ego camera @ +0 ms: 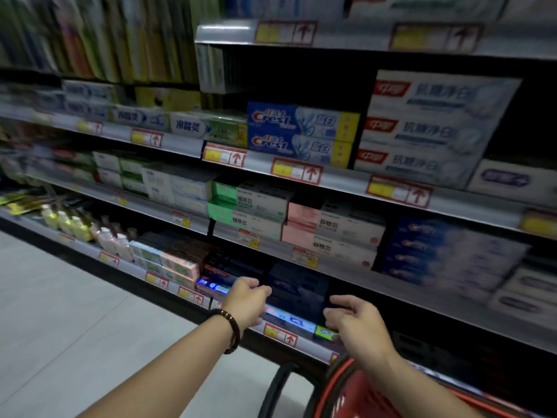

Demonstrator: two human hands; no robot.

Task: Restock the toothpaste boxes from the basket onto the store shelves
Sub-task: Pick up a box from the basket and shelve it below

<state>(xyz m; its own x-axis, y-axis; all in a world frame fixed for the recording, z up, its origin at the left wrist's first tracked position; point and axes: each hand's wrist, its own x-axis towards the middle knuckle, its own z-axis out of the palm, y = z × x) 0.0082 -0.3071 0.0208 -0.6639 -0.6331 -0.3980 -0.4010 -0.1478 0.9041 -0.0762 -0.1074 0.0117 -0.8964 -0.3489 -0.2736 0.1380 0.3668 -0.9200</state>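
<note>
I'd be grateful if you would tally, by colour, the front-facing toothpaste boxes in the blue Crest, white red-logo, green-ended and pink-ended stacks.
blue Crest boxes: 2
white red-logo boxes: 3
green-ended boxes: 2
pink-ended boxes: 2
Total: 9

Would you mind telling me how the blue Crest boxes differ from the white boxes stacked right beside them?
The Crest boxes are blue with yellow ends; the white boxes carry red logos. Crest is stacked two high, the white ones three high. Both lie lengthwise on the same shelf.
</note>
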